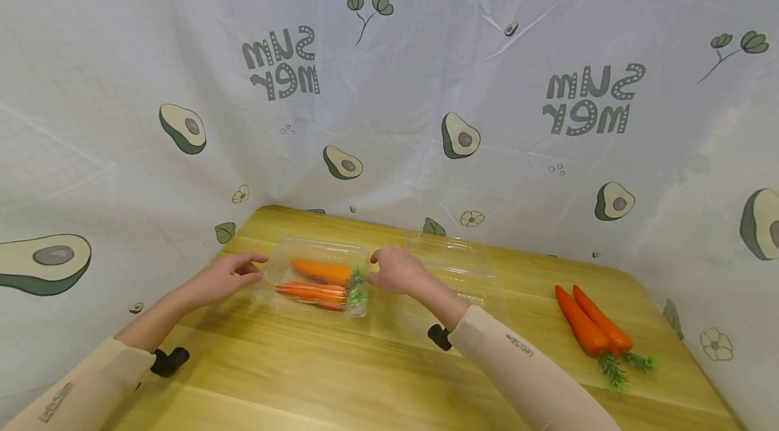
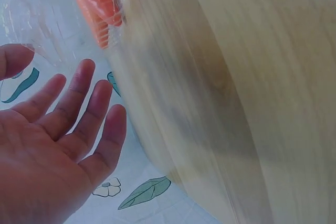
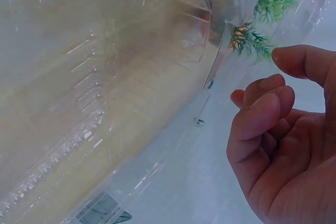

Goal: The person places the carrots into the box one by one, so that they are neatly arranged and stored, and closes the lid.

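Observation:
A clear plastic box [image 1: 272, 262] sits on the left part of the table, and two orange carrots with green tops, an upper carrot [image 1: 321, 272] and a lower carrot [image 1: 312, 293], show through its plastic. My left hand [image 1: 226, 277] is beside the box's left end, fingers spread and loosely bent, with nothing in them. At the opposite end, by the green tops [image 3: 275, 1], is my right hand [image 1: 397, 271]. Its fingers curl loosely and the thumb stands apart from them, holding nothing.
A second clear plastic box [image 1: 481, 260] lies to the right, partly behind my right forearm. Farther right, two more carrots [image 1: 583, 323] with green tops lie side by side on the wooden table [image 1: 292, 377]. A patterned white cloth [image 1: 402, 93] hangs around the table.

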A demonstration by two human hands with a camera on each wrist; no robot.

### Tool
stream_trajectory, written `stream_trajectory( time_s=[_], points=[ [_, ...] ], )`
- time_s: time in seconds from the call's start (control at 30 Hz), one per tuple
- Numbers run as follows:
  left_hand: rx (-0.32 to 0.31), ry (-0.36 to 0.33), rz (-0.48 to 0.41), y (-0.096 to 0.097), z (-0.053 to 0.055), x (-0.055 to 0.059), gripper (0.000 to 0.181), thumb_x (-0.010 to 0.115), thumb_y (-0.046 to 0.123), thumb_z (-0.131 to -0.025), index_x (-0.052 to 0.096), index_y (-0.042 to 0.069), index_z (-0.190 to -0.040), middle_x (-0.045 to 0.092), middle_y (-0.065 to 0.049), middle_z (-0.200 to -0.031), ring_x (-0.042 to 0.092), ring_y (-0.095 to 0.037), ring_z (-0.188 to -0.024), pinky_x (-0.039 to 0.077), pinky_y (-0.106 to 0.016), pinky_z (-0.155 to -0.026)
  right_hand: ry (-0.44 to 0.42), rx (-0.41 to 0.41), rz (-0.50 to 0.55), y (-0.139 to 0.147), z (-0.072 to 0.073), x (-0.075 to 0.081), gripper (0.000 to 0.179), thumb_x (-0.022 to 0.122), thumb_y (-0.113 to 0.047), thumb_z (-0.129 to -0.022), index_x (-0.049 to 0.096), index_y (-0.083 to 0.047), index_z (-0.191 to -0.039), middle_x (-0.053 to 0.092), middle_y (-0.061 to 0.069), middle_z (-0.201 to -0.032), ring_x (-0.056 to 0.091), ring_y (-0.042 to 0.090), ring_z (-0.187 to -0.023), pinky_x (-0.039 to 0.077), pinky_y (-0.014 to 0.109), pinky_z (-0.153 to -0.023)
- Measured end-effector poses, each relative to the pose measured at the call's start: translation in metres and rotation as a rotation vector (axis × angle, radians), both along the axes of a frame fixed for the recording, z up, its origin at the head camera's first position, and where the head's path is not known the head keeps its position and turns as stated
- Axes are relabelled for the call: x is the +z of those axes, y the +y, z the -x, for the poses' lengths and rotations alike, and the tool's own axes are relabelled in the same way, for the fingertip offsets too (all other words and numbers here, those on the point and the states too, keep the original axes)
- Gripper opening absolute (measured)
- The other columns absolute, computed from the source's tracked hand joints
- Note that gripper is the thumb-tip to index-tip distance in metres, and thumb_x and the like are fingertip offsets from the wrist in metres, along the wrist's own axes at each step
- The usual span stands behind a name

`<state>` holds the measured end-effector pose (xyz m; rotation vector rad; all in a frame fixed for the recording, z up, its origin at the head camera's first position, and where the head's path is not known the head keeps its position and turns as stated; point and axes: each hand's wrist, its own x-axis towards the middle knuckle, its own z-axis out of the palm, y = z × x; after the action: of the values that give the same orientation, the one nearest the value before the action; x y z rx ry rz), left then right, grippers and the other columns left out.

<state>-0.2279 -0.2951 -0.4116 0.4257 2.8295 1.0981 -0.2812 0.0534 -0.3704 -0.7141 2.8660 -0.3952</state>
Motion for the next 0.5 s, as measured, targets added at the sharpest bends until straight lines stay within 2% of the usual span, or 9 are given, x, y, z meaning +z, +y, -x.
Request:
stream_trajectory(
  time_s=[0.13, 0.27, 0.5],
  points=[
    [0.014, -0.025, 0.003, 0.002, -0.007, 0.0, 0.048, 0.059, 0.025, -0.102, 0.053, -0.004, -0.139, 0.07, -0.01, -0.109, 0.065, -0.028, -0.104, 0.052, -0.046, -0.085, -0.005, -0.001, 0.028, 0.002, -0.003, -0.002, 0.042, 0.065, -0.029, -0.097, 0.066, -0.003, -0.129, 0.066, 0.015, -0.132, 0.063, 0.032, -0.119, 0.051, 0.045, -0.098],
    [0.024, -0.047, 0.009, 0.003, -0.013, -0.001, 0.049, 0.06, 0.025, -0.102, 0.052, -0.006, -0.139, 0.07, -0.008, -0.105, 0.065, -0.023, -0.098, 0.051, -0.042, -0.081, 0.001, -0.007, 0.039, 0.005, -0.007, -0.004, 0.044, 0.065, -0.03, -0.096, 0.067, 0.001, -0.127, 0.067, 0.017, -0.13, 0.063, 0.034, -0.12, 0.05, 0.046, -0.1],
    [0.087, -0.106, 0.017, 0.008, -0.021, 0.002, 0.044, 0.06, 0.031, -0.101, 0.058, -0.004, -0.129, 0.069, -0.01, -0.103, 0.064, -0.023, -0.092, 0.049, -0.037, -0.075, -0.036, -0.053, 0.09, 0.009, -0.017, -0.006, 0.046, 0.067, -0.033, -0.094, 0.07, 0.006, -0.119, 0.07, 0.019, -0.124, 0.065, 0.036, -0.116, 0.052, 0.047, -0.097]
  ],
)
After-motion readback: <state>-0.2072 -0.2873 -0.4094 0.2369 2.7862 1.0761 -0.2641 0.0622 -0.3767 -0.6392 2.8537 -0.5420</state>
